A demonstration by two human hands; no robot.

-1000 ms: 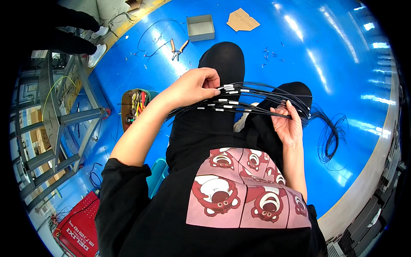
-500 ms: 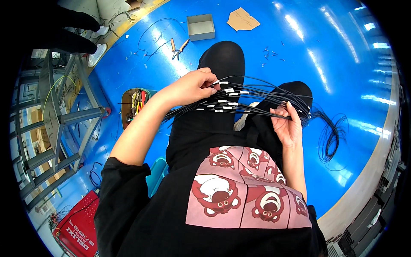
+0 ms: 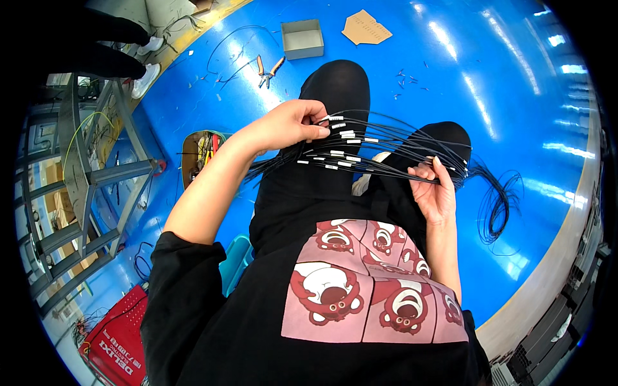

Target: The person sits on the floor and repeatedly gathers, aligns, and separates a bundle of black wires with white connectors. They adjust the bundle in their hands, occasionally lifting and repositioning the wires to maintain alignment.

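A bundle of thin black wires (image 3: 399, 143) with white label sleeves stretches across my lap. My left hand (image 3: 297, 123) pinches wires at the bundle's upper left, close to a white label sleeve (image 3: 335, 118). Lower on the right, my right hand (image 3: 432, 186) is closed round part of the same bundle, thumb and fingers together. Several more label sleeves (image 3: 347, 135) sit in loose rows between the two hands. Past my right hand the wire ends (image 3: 496, 202) droop in a loop toward the blue floor.
Pliers (image 3: 267, 72) with orange handles, a grey open box (image 3: 302, 40) and a cardboard piece (image 3: 365, 27) lie ahead. A tool bin (image 3: 198, 161) stands at left beside a metal frame (image 3: 96, 174). A red case (image 3: 116, 338) is at lower left; another person's legs (image 3: 119, 48) show upper left.
My left hand has shifted very slightly, and the label sleeves near it have moved a little to the right. My right hand stays almost where it was, still on the bundle.
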